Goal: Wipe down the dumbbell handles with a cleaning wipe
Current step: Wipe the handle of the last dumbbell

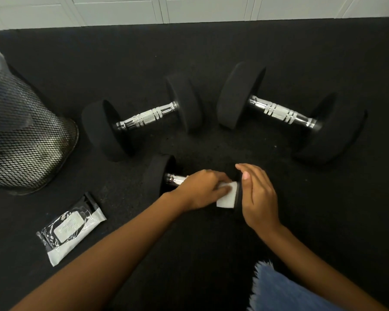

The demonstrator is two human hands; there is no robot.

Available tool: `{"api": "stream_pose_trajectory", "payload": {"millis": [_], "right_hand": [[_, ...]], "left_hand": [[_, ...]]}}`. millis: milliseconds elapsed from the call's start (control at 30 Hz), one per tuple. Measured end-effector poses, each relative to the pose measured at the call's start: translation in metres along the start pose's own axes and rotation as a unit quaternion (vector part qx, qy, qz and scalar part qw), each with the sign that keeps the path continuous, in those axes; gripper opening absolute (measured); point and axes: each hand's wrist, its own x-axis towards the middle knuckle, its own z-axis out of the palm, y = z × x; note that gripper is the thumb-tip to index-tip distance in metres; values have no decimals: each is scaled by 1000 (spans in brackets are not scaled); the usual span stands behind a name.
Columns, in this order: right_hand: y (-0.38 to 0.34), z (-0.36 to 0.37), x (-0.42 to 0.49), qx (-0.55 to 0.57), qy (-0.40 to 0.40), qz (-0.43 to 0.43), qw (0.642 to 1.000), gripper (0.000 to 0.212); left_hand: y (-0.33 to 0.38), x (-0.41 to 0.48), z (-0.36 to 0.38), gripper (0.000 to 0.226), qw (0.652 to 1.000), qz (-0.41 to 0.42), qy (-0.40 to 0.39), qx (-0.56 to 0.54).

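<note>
On the black floor [211,254], the left hand [200,189] is gripping a white wipe [228,196] against the chrome handle [174,178] of the nearest dumbbell [157,173], while the right hand [258,196] is resting with straight fingers on its right weight. A wipes pack [71,227] is lying to the left. Farther off, a second dumbbell [142,118] and a third dumbbell [281,112] are lying apart, beside a mesh bin [20,135].

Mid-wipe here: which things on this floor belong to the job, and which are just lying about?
In the job: near dumbbell, touched by the right hand; white wipe, gripped by the left hand on its handle; far-left dumbbell; far-right dumbbell; wipe pack.
Lying about: mesh bin; blue fabric at the bottom edge.
</note>
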Motion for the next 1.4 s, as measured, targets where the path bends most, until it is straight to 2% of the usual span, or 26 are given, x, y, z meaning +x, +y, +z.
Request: {"api": "stream_pose_trajectory", "payload": {"millis": [167, 333, 500, 900, 1200, 1333, 1400], "right_hand": [[-1, -1, 0, 6, 1, 9, 1000, 46], [-1, -1, 1, -6, -5, 9, 1000, 45], [1, -2, 1, -15, -3, 4, 1000, 45], [0, 1, 0, -20, 5, -3, 1000, 44], [1, 0, 0, -17, 9, -2, 1000, 46], [0, 0, 0, -15, 5, 1, 1000, 45], [0, -1, 1, -17, 3, 1, 1000, 44]], "left_hand": [[-7, -11, 15, 34, 976, 135, 153, 77], [-13, -8, 28, 38, 931, 216, 235, 178], [-25, -17, 29, 35, 908, 249, 250, 226], [-7, -7, 36, 16, 898, 253, 277, 230], [-22, -16, 23, 16, 904, 255, 253, 231], [-7, -7, 34, 33, 903, 242, 269, 232], [-2, -4, 38, 34, 901, 242, 275, 231]]}}
